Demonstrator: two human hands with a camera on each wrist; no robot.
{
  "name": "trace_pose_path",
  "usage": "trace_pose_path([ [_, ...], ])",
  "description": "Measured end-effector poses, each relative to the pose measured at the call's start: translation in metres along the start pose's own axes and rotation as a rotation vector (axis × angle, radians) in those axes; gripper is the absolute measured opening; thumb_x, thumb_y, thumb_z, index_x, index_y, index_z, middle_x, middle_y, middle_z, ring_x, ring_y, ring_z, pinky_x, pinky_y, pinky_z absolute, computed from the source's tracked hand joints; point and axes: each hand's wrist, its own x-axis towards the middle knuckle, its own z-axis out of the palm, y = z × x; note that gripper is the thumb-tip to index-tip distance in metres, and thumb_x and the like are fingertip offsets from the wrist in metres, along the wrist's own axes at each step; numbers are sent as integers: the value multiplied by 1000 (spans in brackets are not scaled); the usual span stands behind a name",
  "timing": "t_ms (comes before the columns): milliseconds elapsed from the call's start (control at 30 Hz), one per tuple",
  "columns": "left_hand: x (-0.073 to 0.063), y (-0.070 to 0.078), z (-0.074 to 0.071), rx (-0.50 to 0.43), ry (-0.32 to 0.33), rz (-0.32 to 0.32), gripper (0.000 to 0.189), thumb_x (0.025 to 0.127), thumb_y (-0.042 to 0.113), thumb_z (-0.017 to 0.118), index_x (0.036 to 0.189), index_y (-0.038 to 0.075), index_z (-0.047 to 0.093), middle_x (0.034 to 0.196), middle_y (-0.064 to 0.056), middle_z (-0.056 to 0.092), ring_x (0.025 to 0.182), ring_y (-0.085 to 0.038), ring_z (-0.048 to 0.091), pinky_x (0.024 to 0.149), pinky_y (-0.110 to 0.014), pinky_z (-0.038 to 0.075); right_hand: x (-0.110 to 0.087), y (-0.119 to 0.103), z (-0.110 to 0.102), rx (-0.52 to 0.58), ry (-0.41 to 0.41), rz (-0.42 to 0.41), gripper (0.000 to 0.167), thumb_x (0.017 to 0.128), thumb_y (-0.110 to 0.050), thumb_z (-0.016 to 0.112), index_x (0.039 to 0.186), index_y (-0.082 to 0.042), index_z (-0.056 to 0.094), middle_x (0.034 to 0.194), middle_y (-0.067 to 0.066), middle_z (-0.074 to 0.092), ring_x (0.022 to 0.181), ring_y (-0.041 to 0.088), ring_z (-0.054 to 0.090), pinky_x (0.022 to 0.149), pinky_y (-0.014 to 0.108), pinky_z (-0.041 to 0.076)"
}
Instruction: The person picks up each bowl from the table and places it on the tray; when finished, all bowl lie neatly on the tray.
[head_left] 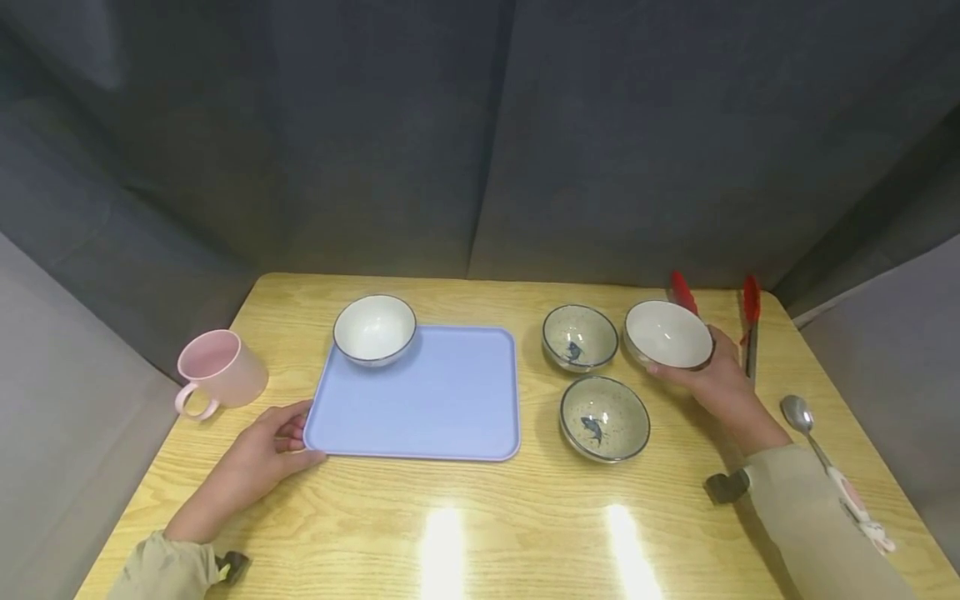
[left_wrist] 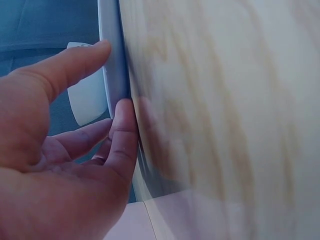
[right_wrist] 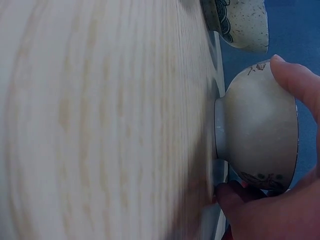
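Note:
At the near left corner of the blue tray [head_left: 450, 400], my left hand [head_left: 258, 454] holds the rim between thumb and curled fingers. The left wrist view shows the thumb [left_wrist: 75, 65] against the tray's edge [left_wrist: 114, 60]. A white bowl [head_left: 375, 329] sits on the tray's far left corner. My right hand [head_left: 720, 379] grips another white bowl [head_left: 667, 333] by its side, thumb near the rim and fingers round the far side. Whether that bowl's foot [right_wrist: 220, 127] touches the table, I cannot tell. Left of it stand two speckled bowls with fish drawings, one farther [head_left: 592, 329] and one nearer [head_left: 618, 412].
A pink mug [head_left: 236, 371] stands at the table's left edge. Red-tipped tongs [head_left: 752, 304] lie behind my right hand, partly hidden. A spoon [head_left: 798, 412] with a pink and white handle lies along the right edge. Dark curtains [head_left: 375, 150] hang behind the table.

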Motion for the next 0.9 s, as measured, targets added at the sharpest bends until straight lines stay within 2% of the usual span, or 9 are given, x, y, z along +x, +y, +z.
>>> trace_pose_path([
  [433, -1, 3, 1, -8, -1, -13, 82, 93, 12, 92, 159, -13, 50, 129, -22, 65, 109, -19, 69, 92, -16, 64, -2, 1, 0, 35, -14, 28, 125, 96, -40, 90, 177, 1, 3, 178, 37, 24, 157, 59, 38, 126, 81, 39],
  [767, -1, 2, 0, -4, -9, -12, 83, 94, 14, 92, 159, -13, 49, 130, -22, 64, 111, -21, 70, 92, -19, 66, -1, 5, 2, 47, 13, 16, 119, 97, -36, 89, 177, -1, 9, 178, 33, 29, 159, 53, 40, 129, 75, 40],
  [900, -1, 4, 0, -7, -7, -13, 81, 94, 12, 92, 159, -13, 50, 127, -21, 65, 109, -20, 70, 92, -18, 65, -3, 4, 1, 70, -3, 43, 121, 99, -37, 87, 178, -3, 2, 181, 33, 20, 162, 55, 33, 133, 76, 34],
])
